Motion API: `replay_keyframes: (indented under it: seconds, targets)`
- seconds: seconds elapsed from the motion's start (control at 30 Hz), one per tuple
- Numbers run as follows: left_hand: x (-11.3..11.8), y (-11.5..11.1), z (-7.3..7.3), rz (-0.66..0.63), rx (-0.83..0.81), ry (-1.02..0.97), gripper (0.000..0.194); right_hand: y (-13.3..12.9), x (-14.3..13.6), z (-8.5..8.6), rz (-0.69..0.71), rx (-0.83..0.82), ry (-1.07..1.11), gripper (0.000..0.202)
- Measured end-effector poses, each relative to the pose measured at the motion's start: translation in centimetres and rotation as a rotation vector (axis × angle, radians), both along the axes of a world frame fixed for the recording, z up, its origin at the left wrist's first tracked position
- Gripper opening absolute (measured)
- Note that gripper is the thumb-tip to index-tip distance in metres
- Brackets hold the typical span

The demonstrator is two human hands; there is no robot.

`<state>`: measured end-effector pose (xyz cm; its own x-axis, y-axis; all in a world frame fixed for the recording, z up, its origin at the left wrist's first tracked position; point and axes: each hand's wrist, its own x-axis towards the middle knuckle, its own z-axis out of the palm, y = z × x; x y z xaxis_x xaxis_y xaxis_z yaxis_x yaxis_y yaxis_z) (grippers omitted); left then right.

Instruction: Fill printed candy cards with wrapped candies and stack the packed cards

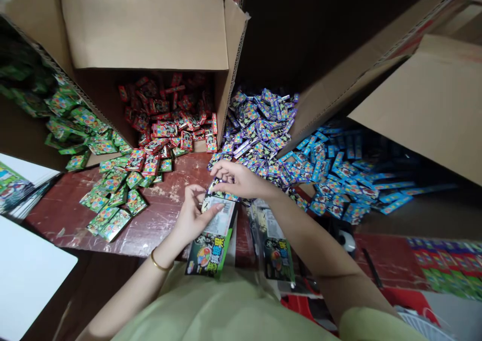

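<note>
My left hand (196, 214) grips a black and green printed candy package (211, 248), with its thumb flat over a pale label panel. The package tilts in front of my body, its colourful lettering toward me. At its upper end is my right hand (237, 179), fingers curled and closed on a small purple candy box (215, 184), mostly hidden by the fingers. Just beyond the right hand lies a heap of purple candy boxes (259, 130). A second printed package (277, 255), in clear plastic, lies beneath my right forearm.
An open carton (150, 24) holds red candy boxes (165, 130). Green boxes (113, 180) spill across the red tabletop (169, 175) at left; blue boxes (331, 180) spill from a carton at right. White sheets (33, 275) lie left, and coloured packs (448, 265) in rows lie right.
</note>
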<state>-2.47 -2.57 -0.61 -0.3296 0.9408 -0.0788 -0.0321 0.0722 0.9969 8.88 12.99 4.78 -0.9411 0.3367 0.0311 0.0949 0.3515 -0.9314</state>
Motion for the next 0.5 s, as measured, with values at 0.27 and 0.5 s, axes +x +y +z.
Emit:
replay_keyframes:
  seconds: [0.27, 0.5]
  targets:
    - [0.0, -0.1, -0.1, 0.015, 0.002, 0.045, 0.046, 0.7, 1.0, 0.3, -0.388, -0.32, 0.131, 0.038]
    - [0.1, 0.0, 0.3, 0.013, -0.013, 0.084, 0.046, -0.9, -0.8, -1.4, -0.373, -0.378, 0.24, 0.031]
